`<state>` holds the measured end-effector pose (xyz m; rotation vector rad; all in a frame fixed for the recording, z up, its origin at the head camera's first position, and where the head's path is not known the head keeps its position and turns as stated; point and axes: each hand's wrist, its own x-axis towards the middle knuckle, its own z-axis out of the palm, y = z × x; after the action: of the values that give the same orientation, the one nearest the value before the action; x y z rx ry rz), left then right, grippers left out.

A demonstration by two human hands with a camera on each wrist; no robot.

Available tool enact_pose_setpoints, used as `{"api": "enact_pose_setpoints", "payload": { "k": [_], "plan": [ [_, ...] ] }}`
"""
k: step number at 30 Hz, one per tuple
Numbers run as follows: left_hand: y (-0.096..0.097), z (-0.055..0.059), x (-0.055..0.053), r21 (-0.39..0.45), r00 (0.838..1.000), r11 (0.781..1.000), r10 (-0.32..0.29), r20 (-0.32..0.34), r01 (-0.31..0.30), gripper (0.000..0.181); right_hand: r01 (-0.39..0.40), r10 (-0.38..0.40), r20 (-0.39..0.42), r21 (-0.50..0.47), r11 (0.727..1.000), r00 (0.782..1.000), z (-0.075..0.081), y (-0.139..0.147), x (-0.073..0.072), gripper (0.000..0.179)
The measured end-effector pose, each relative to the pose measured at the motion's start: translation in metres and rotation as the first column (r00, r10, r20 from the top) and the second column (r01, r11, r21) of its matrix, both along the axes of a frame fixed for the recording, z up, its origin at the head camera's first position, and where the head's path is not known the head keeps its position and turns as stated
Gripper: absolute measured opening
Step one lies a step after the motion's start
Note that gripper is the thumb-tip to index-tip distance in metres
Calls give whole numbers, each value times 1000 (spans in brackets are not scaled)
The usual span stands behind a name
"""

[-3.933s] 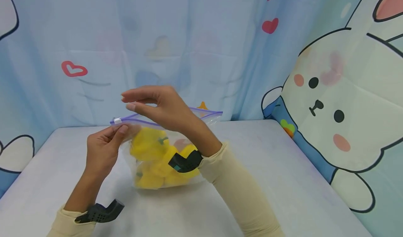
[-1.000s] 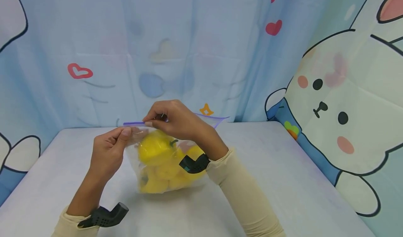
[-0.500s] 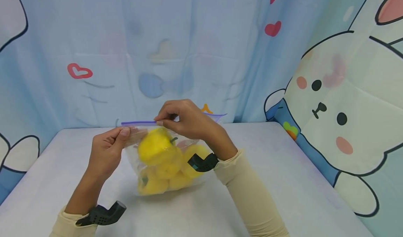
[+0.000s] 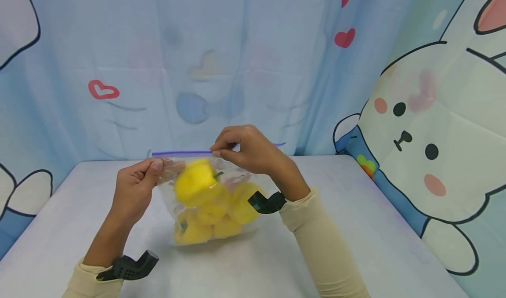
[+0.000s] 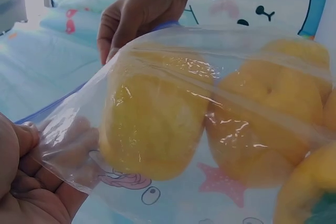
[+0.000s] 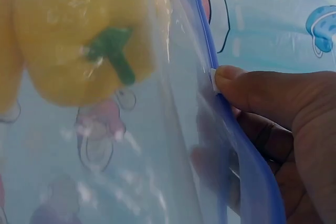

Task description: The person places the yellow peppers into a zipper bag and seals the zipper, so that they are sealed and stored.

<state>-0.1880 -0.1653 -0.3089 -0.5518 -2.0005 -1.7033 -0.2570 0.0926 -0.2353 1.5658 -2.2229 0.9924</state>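
Note:
A clear zip bag (image 4: 168, 205) with a purple closure strip (image 4: 178, 153) stands on the table, full of yellow bell peppers (image 4: 195, 183) with green stems. My left hand (image 4: 134, 192) pinches its upper left corner between thumb and fingers. Further right along the strip, my right hand (image 4: 249, 148) pinches the white slider (image 6: 213, 80), thumb on its near side in the right wrist view. Left of that hand the strip's two edges lie together; to its right they stand apart. The bag's right top corner is mostly behind the right hand.
The white table (image 4: 324, 227) ends at a pale blue curtain (image 4: 118, 47) printed with hearts and a large rabbit (image 4: 446, 126). A dark wrist camera (image 4: 130, 266) sits on the left sleeve, another camera (image 4: 266, 202) on the right.
At first my right hand hovered over the bag, with the slider at the left corner. It has since gripped the slider and moved it rightward along the strip. The left hand keeps its hold.

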Motion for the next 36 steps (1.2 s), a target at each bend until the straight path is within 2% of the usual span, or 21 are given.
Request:
{"api": "enact_pose_setpoints", "payload": {
  "k": [7,11,14,19,21,23,27,33,36],
  "plan": [
    [-2,-2,-3,65,999,998,-9,31,7,32,24,-24,-24,-5,1000,999,-2,19,-3,11],
    [-6,-4,-5,43,999,999,-3,54,1,36,58,-59,-17,-18,998,998,-3,29,-4,11],
    [-11,-7,-5,43,998,999,9,67,-12,38,97,-96,19,-17,995,995,-5,37,-7,11],
    [-14,-8,-8,106,998,993,-48,44,43,34,150,-149,35,-17,989,988,-11,56,-9,12],
    [-13,-9,-10,123,997,991,-59,54,52,34,169,-169,31,-23,985,985,-12,64,-9,13],
    [-12,-8,-10,125,996,992,-39,76,29,36,185,-184,35,-21,983,982,-12,71,-9,13],
    [-11,-8,-11,71,994,997,17,106,-24,41,219,-219,36,0,976,975,-14,82,-9,13],
    [-12,-9,-11,71,994,997,6,108,-13,40,296,-296,7,-16,955,955,-15,98,-10,14],
    [-12,-9,-11,41,992,999,28,126,-33,42,311,-311,16,-37,950,950,-18,106,-11,15]
  ]
}}
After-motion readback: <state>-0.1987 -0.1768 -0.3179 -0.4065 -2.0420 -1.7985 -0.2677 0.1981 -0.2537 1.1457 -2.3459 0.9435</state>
